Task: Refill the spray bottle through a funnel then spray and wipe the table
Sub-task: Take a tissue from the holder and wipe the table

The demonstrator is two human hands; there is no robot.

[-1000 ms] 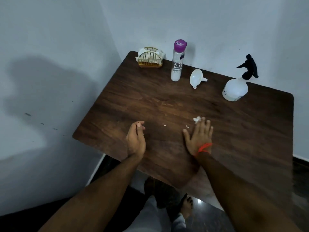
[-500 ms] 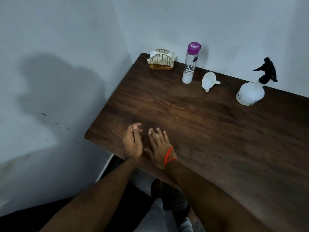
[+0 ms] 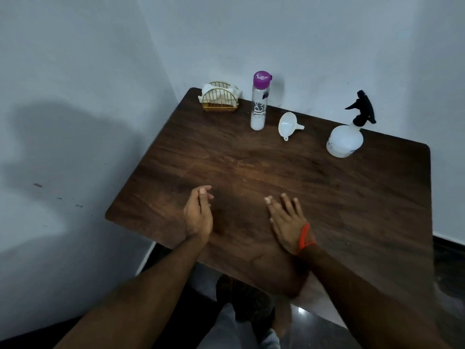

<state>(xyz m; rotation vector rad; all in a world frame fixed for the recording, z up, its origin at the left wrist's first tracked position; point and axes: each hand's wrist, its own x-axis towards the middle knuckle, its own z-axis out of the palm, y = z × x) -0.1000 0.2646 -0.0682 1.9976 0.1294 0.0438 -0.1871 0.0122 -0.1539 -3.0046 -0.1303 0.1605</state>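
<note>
table [image 3: 276, 177] dark woodgrain | funnel [image 3: 286, 125] white | bottle cap [image 3: 261, 79] purple (glossy)

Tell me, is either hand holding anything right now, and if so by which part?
Nothing is held. The right hand lies flat, fingers straight, on the table; the left hand rests on its edge, empty.

Two bare forearms reaching forward from the bottom of the view. Left hand [image 3: 198, 215] turned on its edge, thumb side up, fingers held together and loosely extended, thumb laid along the top, nothing held. Right hand [image 3: 288, 221] flat, palm down, fingers [image 3: 286, 201] straight and slightly spread, pointing forward and a little left. Red thread band [image 3: 305, 239] around the right wrist. Hands apart, not touching.
</note>
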